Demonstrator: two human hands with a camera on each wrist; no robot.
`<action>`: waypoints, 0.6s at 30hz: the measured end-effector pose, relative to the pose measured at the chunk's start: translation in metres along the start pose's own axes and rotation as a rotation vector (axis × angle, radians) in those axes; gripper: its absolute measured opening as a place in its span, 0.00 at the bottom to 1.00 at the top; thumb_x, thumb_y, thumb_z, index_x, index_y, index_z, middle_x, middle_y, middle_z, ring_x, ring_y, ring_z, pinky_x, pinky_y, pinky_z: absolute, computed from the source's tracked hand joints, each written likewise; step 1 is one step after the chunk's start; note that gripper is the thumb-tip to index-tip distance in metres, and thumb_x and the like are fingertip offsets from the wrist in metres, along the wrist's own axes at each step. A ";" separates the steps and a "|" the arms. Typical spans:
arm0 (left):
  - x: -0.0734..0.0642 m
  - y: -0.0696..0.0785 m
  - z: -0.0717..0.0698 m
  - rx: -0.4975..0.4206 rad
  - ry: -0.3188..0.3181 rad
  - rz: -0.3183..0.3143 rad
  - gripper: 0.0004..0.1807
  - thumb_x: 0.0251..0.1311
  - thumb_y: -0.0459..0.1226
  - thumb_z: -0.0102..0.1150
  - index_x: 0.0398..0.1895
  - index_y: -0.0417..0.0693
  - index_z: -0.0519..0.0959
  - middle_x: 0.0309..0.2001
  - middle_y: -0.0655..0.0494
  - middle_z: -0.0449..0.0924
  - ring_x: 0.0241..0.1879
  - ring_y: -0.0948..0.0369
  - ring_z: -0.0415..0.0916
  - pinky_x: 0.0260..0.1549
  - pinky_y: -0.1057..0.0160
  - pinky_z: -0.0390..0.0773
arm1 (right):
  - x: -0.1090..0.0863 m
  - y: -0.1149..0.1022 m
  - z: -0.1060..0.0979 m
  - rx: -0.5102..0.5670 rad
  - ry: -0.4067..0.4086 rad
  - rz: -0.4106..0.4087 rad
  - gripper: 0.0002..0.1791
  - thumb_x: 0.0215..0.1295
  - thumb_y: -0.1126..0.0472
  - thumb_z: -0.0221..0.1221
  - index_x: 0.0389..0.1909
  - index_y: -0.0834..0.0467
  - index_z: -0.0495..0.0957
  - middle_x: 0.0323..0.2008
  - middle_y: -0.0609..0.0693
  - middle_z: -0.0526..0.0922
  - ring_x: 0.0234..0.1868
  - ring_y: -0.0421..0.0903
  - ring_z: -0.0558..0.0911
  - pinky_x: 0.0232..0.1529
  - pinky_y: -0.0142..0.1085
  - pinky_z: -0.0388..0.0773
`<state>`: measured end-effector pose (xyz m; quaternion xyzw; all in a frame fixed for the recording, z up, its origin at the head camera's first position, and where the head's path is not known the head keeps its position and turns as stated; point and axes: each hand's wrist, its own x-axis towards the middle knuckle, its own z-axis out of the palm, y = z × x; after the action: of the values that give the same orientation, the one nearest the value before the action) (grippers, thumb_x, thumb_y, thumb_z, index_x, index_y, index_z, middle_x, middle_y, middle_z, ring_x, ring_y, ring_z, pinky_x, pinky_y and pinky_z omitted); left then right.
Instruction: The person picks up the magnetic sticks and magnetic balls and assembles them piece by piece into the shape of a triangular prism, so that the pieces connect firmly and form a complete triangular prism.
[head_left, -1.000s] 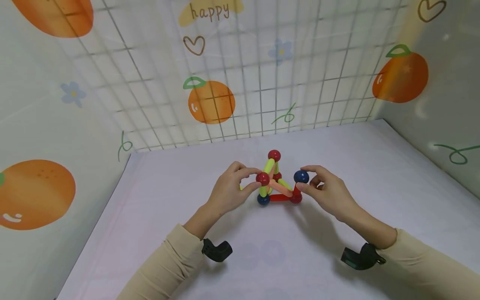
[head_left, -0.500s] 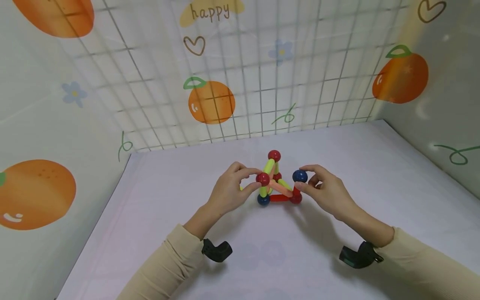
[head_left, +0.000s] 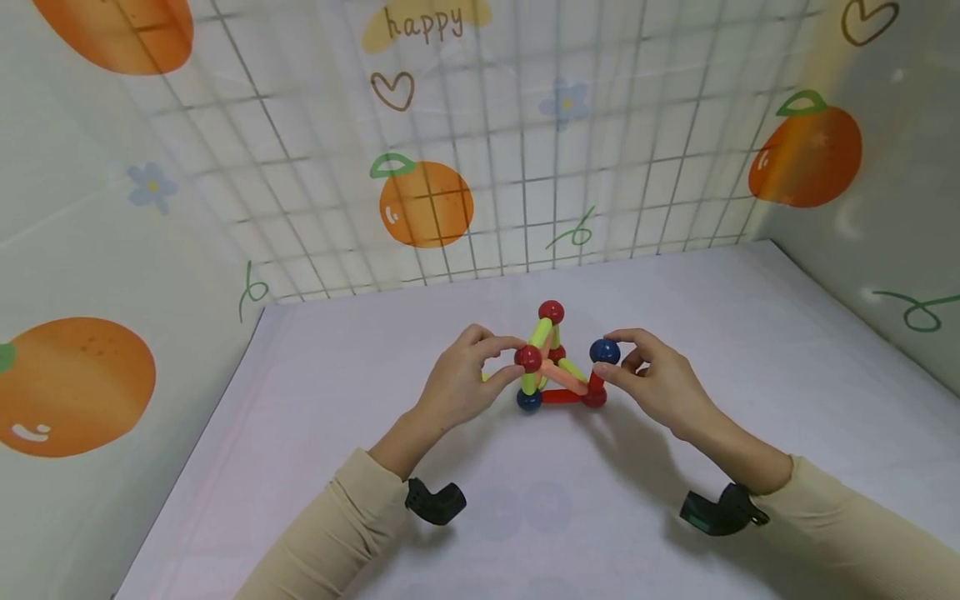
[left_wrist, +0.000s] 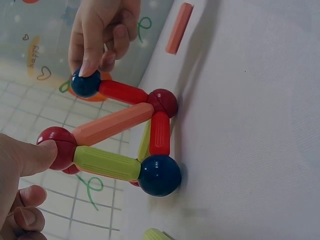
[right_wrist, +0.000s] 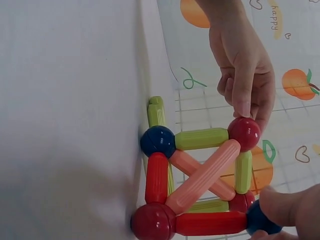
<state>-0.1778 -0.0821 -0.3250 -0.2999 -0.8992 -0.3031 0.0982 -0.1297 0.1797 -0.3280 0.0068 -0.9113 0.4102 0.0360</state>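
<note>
A frame of magnetic rods and balls stands on the table in the head view. My left hand (head_left: 461,375) pinches its upper red ball (head_left: 528,359) between thumb and forefinger. Below that ball, a yellow-green rod (left_wrist: 107,162) runs to a blue ball (left_wrist: 160,175) on the table. A red rod (head_left: 562,397) links this to a lower red ball (head_left: 595,397). My right hand (head_left: 660,379) pinches another blue ball (head_left: 604,352), which tops a red rod (right_wrist: 211,223) rising from the lower red ball. A salmon rod (right_wrist: 204,177) slants across the frame's side.
One more red ball (head_left: 551,312) forms the frame's far top. In the left wrist view, a loose salmon rod (left_wrist: 179,28) lies on the table (left_wrist: 250,125). A yellow-green rod (left_wrist: 156,234) shows at that view's bottom edge. A patterned curtain (head_left: 495,150) hangs behind.
The right hand and its blue ball shifted slightly left, then slightly back right. The left hand keeps its hold on the red ball, and the frame stays in place.
</note>
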 end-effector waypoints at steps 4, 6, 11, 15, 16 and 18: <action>0.000 0.001 0.000 0.003 0.000 -0.002 0.18 0.60 0.44 0.67 0.54 0.55 0.83 0.41 0.53 0.77 0.36 0.60 0.71 0.30 0.69 0.71 | -0.001 0.001 -0.001 0.004 -0.003 0.000 0.30 0.64 0.49 0.64 0.64 0.54 0.70 0.34 0.55 0.79 0.32 0.47 0.74 0.25 0.34 0.69; 0.000 0.001 0.000 0.005 -0.001 -0.005 0.18 0.60 0.44 0.67 0.54 0.55 0.83 0.41 0.53 0.77 0.36 0.61 0.71 0.30 0.69 0.71 | -0.001 0.002 -0.001 0.006 -0.004 -0.002 0.30 0.64 0.49 0.64 0.64 0.54 0.70 0.34 0.55 0.79 0.32 0.47 0.74 0.25 0.34 0.69; 0.000 0.002 0.000 0.009 -0.005 -0.012 0.19 0.60 0.43 0.67 0.55 0.55 0.82 0.42 0.53 0.77 0.36 0.61 0.71 0.30 0.69 0.71 | -0.001 0.002 -0.001 0.011 -0.004 -0.007 0.30 0.64 0.49 0.64 0.64 0.54 0.70 0.34 0.55 0.79 0.31 0.47 0.74 0.25 0.34 0.69; -0.004 -0.003 -0.001 0.043 -0.023 -0.068 0.25 0.60 0.45 0.66 0.61 0.56 0.77 0.46 0.52 0.76 0.42 0.59 0.74 0.33 0.66 0.74 | -0.001 0.003 -0.001 0.014 -0.004 0.000 0.30 0.64 0.49 0.64 0.64 0.54 0.70 0.34 0.56 0.79 0.31 0.47 0.73 0.24 0.34 0.69; -0.006 -0.007 -0.001 0.060 -0.033 -0.096 0.26 0.60 0.45 0.66 0.63 0.56 0.75 0.48 0.52 0.76 0.44 0.58 0.75 0.34 0.65 0.75 | -0.001 0.003 -0.001 0.014 -0.005 0.001 0.30 0.64 0.49 0.64 0.64 0.54 0.70 0.34 0.56 0.79 0.31 0.47 0.73 0.24 0.34 0.69; -0.011 -0.016 -0.002 0.100 -0.061 -0.171 0.27 0.60 0.46 0.66 0.64 0.56 0.74 0.49 0.50 0.75 0.45 0.57 0.75 0.36 0.63 0.76 | -0.001 0.002 -0.002 0.014 -0.006 -0.003 0.30 0.64 0.49 0.64 0.64 0.54 0.70 0.34 0.56 0.79 0.31 0.47 0.73 0.24 0.34 0.69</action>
<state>-0.1789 -0.0986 -0.3353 -0.2261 -0.9381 -0.2556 0.0594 -0.1287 0.1825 -0.3287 0.0097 -0.9084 0.4165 0.0341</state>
